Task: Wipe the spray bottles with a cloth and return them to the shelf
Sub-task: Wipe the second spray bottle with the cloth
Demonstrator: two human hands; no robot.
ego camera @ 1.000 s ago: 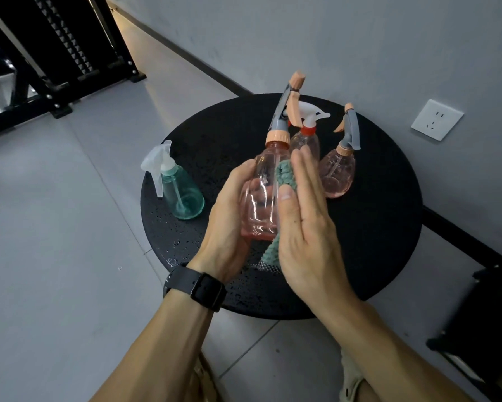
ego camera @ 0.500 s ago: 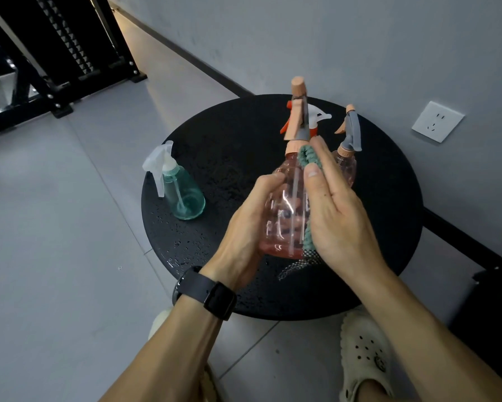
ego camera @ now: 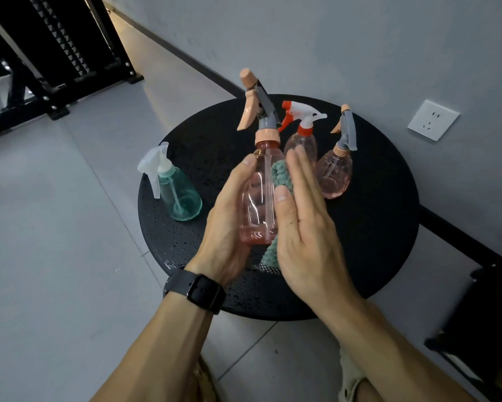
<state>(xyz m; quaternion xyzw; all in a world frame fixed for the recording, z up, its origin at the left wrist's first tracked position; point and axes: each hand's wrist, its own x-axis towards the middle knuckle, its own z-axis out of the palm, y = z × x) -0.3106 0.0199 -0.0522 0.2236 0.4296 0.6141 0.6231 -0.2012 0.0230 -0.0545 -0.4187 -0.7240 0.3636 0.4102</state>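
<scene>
Gripping a pink spray bottle (ego camera: 258, 198) above the round black table (ego camera: 383, 227), the left hand (ego camera: 229, 224) steadies it while the flat, open right hand (ego camera: 304, 224) presses a green cloth (ego camera: 281, 177) against its right side.

Our left hand (ego camera: 229, 224) curls around the pink bottle (ego camera: 258, 198), thumb up along its side, watch on the wrist. Our right hand (ego camera: 304, 227) lies flat, fingers straight, pressing the cloth (ego camera: 281, 177) against the bottle's opposite side.
</scene>
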